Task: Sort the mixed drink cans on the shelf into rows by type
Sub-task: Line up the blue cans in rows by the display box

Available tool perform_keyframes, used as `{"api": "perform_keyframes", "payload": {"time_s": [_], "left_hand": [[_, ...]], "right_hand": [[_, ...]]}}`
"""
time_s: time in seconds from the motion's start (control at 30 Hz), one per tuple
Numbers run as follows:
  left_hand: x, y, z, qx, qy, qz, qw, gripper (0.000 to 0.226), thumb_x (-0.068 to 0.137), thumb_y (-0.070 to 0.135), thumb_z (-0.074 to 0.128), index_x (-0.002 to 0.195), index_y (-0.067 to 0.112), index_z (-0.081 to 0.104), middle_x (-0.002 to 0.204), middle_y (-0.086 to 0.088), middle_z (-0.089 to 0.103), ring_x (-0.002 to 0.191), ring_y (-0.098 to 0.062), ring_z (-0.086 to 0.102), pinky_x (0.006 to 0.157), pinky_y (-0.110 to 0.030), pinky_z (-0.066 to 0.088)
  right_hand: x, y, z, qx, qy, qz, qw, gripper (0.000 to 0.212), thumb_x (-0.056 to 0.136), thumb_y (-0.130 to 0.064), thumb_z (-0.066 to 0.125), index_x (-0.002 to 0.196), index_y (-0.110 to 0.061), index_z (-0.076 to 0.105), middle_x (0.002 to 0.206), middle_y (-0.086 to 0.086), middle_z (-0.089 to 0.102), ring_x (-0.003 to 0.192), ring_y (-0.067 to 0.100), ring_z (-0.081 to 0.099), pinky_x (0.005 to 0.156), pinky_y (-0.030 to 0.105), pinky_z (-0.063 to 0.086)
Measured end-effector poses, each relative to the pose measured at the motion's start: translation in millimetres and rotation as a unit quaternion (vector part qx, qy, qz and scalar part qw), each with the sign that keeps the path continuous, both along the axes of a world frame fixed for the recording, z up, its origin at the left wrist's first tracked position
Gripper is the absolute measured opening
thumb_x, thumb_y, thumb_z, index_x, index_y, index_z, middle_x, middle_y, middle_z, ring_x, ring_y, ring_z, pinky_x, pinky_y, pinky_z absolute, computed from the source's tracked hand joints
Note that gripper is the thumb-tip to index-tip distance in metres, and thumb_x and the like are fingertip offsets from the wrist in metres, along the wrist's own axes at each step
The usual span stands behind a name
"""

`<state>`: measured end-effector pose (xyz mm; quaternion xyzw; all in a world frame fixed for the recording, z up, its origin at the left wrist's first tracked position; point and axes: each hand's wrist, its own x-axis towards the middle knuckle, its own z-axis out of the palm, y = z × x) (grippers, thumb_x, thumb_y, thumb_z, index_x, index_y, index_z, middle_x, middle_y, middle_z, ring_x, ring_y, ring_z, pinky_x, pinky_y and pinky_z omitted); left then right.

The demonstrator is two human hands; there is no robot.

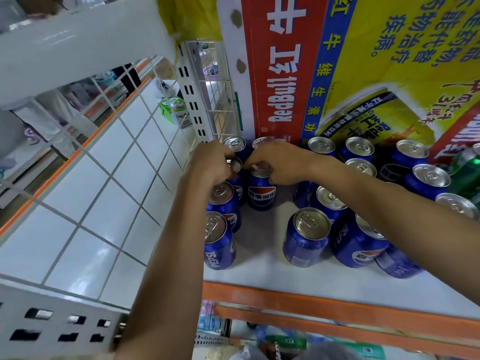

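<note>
Several blue Pepsi cans stand on a white shelf (262, 245). A row of them runs front to back along the shelf's left edge. My left hand (211, 162) grips the top of one can (235, 165) in that row. Just to its right, my right hand (275, 162) grips the rim of another Pepsi can (261, 193) in the second row. A loose group of blue cans (306, 237) stands under my right forearm. A green can (465, 178) and a black can (392, 171) sit at the far right among blue ones.
A Red Bull carton (363, 68) stands upright behind the cans. A white wire side panel (210, 92) closes the shelf's left end. The shelf has an orange front edge (311, 297). A tiled floor (104, 190) lies to the left.
</note>
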<state>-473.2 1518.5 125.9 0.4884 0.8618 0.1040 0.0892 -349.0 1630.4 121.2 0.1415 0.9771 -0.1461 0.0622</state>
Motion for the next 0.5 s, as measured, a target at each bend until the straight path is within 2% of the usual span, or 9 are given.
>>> {"api": "perform_keyframes", "payload": {"time_s": [0.1, 0.2, 0.23, 0.3, 0.33, 0.37, 0.43, 0.5], "left_hand": [[7.2, -9.1, -0.5, 0.033, -0.023, 0.022, 0.999, 0.038, 0.078, 0.027, 0.074, 0.114, 0.019, 0.066, 0.108, -0.007, 0.065, 0.097, -0.026, 0.059, 0.078, -0.034, 0.047], [16.3, -24.5, 2.5, 0.085, -0.05, 0.034, 0.995, 0.034, 0.082, 0.026, 0.071, 0.115, 0.018, 0.066, 0.11, -0.006, 0.065, 0.098, -0.025, 0.058, 0.077, -0.031, 0.044], [19.0, -29.6, 4.2, 0.087, -0.051, 0.032, 0.994, 0.032, 0.083, 0.026, 0.07, 0.114, 0.018, 0.067, 0.11, -0.006, 0.065, 0.098, -0.025, 0.058, 0.075, -0.03, 0.042], [22.8, -39.0, 8.2, 0.064, -0.047, 0.026, 0.996, 0.034, 0.084, 0.028, 0.069, 0.117, 0.021, 0.066, 0.116, -0.009, 0.063, 0.102, -0.027, 0.058, 0.077, -0.031, 0.041], [24.4, -42.5, 9.7, 0.048, -0.045, 0.021, 0.998, 0.035, 0.084, 0.028, 0.069, 0.119, 0.023, 0.065, 0.118, -0.009, 0.062, 0.105, -0.028, 0.058, 0.078, -0.031, 0.042], [25.2, -45.2, 10.2, 0.032, -0.045, 0.015, 0.998, 0.035, 0.083, 0.028, 0.069, 0.118, 0.024, 0.066, 0.119, -0.008, 0.063, 0.105, -0.028, 0.058, 0.079, -0.031, 0.042], [27.3, -48.5, 8.6, 0.02, -0.04, 0.005, 0.999, 0.031, 0.082, 0.027, 0.07, 0.113, 0.025, 0.07, 0.115, -0.004, 0.067, 0.101, -0.025, 0.06, 0.08, -0.031, 0.045], [29.0, -49.5, 6.2, 0.027, -0.028, 0.004, 0.999, 0.026, 0.081, 0.023, 0.071, 0.107, 0.025, 0.072, 0.111, -0.001, 0.069, 0.1, -0.023, 0.061, 0.083, -0.032, 0.047]], "right_hand": [[4.5, -3.6, -1.5, 0.009, 0.031, 0.001, 0.999, 0.063, 0.074, 0.005, 0.057, 0.131, -0.023, 0.055, 0.107, 0.002, 0.056, 0.105, 0.023, 0.052, 0.087, 0.032, 0.044], [19.1, -9.8, 4.0, 0.019, 0.073, -0.007, 0.997, 0.061, 0.08, -0.003, 0.063, 0.137, -0.021, 0.048, 0.135, 0.005, 0.048, 0.127, 0.021, 0.04, 0.1, 0.024, 0.028], [26.6, -12.2, 7.4, 0.012, 0.081, -0.008, 0.997, 0.059, 0.082, -0.006, 0.064, 0.137, -0.022, 0.048, 0.139, 0.003, 0.046, 0.129, 0.018, 0.039, 0.1, 0.02, 0.027], [43.4, -17.2, 15.5, -0.013, 0.076, -0.005, 0.997, 0.054, 0.085, -0.013, 0.066, 0.135, -0.023, 0.05, 0.13, -0.006, 0.052, 0.115, 0.008, 0.046, 0.086, 0.008, 0.031], [52.4, -20.6, 20.2, -0.022, 0.056, -0.003, 0.998, 0.052, 0.086, -0.018, 0.066, 0.135, -0.024, 0.051, 0.123, -0.01, 0.054, 0.106, 0.005, 0.049, 0.081, 0.007, 0.034], [61.0, -25.0, 24.3, -0.023, 0.026, 0.0, 0.999, 0.05, 0.086, -0.024, 0.066, 0.134, -0.026, 0.051, 0.121, -0.01, 0.058, 0.102, 0.006, 0.053, 0.082, 0.012, 0.039], [76.6, -32.7, 28.1, -0.009, -0.034, 0.006, 0.999, 0.047, 0.086, -0.034, 0.064, 0.131, -0.03, 0.052, 0.117, -0.008, 0.062, 0.101, 0.011, 0.057, 0.088, 0.031, 0.047], [88.8, -39.4, 27.8, 0.0, -0.082, 0.005, 0.997, 0.048, 0.085, -0.036, 0.062, 0.132, -0.03, 0.051, 0.122, -0.008, 0.059, 0.107, 0.014, 0.056, 0.092, 0.038, 0.047]]}}
